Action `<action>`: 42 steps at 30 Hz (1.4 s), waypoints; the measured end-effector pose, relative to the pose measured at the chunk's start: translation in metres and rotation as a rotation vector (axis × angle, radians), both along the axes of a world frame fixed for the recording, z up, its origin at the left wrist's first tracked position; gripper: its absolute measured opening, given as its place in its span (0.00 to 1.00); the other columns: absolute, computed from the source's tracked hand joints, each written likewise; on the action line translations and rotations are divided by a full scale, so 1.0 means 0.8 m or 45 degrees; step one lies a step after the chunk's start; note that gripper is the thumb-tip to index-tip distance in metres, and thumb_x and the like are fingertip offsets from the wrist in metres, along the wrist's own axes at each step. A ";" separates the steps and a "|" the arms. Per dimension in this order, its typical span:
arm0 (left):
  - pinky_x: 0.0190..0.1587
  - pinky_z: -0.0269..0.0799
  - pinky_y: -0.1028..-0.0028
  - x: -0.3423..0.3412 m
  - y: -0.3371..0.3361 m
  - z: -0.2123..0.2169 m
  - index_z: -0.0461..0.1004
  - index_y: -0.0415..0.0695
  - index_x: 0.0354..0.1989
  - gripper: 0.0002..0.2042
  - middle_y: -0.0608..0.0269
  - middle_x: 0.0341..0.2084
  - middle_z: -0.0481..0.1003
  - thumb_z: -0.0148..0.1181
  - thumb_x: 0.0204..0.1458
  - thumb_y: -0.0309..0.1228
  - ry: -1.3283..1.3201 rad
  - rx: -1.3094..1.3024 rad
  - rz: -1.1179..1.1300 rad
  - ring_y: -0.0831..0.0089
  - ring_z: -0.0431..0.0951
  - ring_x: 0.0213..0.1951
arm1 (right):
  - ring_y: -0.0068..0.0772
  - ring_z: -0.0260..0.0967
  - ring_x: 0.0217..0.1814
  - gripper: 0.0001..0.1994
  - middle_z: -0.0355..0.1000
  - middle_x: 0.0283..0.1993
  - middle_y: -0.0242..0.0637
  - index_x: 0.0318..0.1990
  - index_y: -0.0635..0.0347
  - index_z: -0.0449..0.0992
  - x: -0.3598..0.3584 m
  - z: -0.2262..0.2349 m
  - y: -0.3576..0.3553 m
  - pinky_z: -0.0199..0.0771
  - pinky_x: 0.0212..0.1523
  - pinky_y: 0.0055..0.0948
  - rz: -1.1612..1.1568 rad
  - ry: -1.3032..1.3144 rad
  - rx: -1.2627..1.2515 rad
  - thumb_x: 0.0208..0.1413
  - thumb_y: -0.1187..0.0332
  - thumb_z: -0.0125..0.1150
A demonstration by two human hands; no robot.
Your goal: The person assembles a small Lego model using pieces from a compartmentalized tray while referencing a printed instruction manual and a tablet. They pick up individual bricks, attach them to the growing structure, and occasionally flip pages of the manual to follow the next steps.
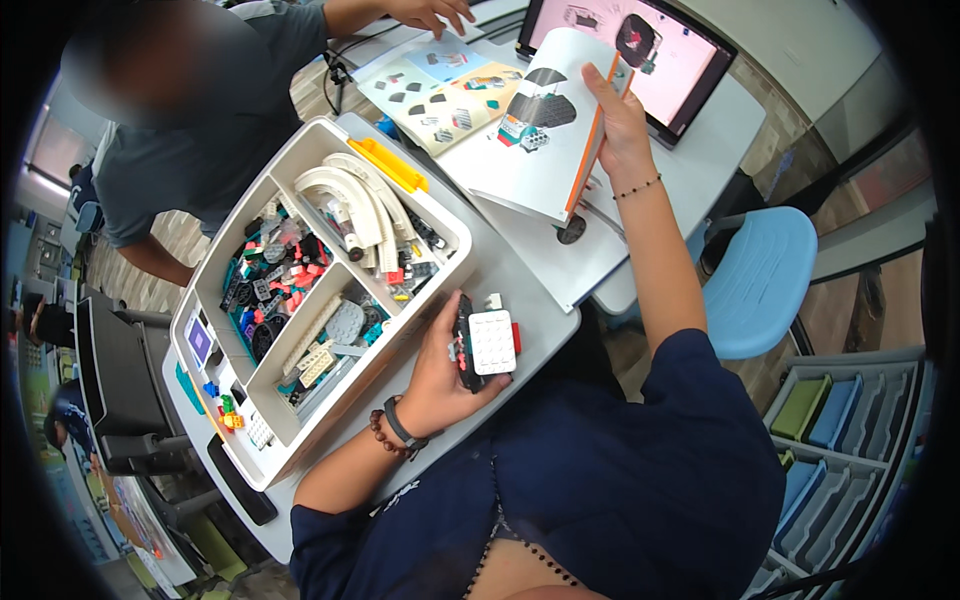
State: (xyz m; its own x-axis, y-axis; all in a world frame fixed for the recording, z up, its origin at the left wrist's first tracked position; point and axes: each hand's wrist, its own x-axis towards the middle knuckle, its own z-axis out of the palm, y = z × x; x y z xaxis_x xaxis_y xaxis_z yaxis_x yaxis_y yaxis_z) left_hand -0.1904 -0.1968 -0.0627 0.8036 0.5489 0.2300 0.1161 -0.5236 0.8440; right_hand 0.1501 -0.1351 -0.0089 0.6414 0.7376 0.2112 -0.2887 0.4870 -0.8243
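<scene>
My left hand [447, 368] holds a small toy-brick assembly [492, 342], with a studded white block on top, a black side against my palm and a bit of red at its far edge. It is held above the near edge of the table, beside the parts tray. My right hand [622, 125] is raised and grips the outer edge of a page of an open instruction booklet [540, 130], thumb on the page. That page stands tilted up and shows a picture of a brick model. The facing page [440, 95] lies on the table, with colourful part drawings.
A white divided tray [290, 440] full of loose bricks stands at left on the grey table [530, 280]. Behind the booklet is a screen [690, 60]. A co-worker's hand [432, 14] hovers near the booklet's far edge. A blue chair [765, 280] stands at right.
</scene>
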 end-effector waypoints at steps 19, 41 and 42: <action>0.60 0.57 0.62 -0.003 0.001 0.011 0.44 0.36 0.66 0.49 0.42 0.54 0.61 0.70 0.39 0.37 0.022 -0.003 0.013 0.49 0.63 0.57 | 0.33 0.76 0.35 0.21 0.75 0.35 0.40 0.42 0.63 0.71 -0.038 -0.031 0.190 0.80 0.35 0.36 0.212 0.139 -0.156 0.61 0.51 0.51; 0.60 0.58 0.61 -0.003 0.002 0.005 0.44 0.35 0.66 0.49 0.42 0.53 0.61 0.71 0.38 0.38 0.015 0.022 0.018 0.49 0.64 0.56 | 0.12 0.59 0.23 0.14 0.64 0.19 0.21 0.39 0.59 0.80 -0.030 -0.043 0.060 0.60 0.25 0.15 0.132 -0.739 -0.434 0.57 0.59 0.58; 0.60 0.59 0.61 -0.003 0.002 0.005 0.44 0.35 0.66 0.49 0.42 0.53 0.61 0.71 0.38 0.38 0.014 0.021 0.016 0.49 0.64 0.56 | 0.12 0.59 0.23 0.14 0.64 0.19 0.21 0.39 0.59 0.80 -0.030 -0.049 0.061 0.59 0.25 0.16 0.121 -0.803 -0.465 0.56 0.58 0.59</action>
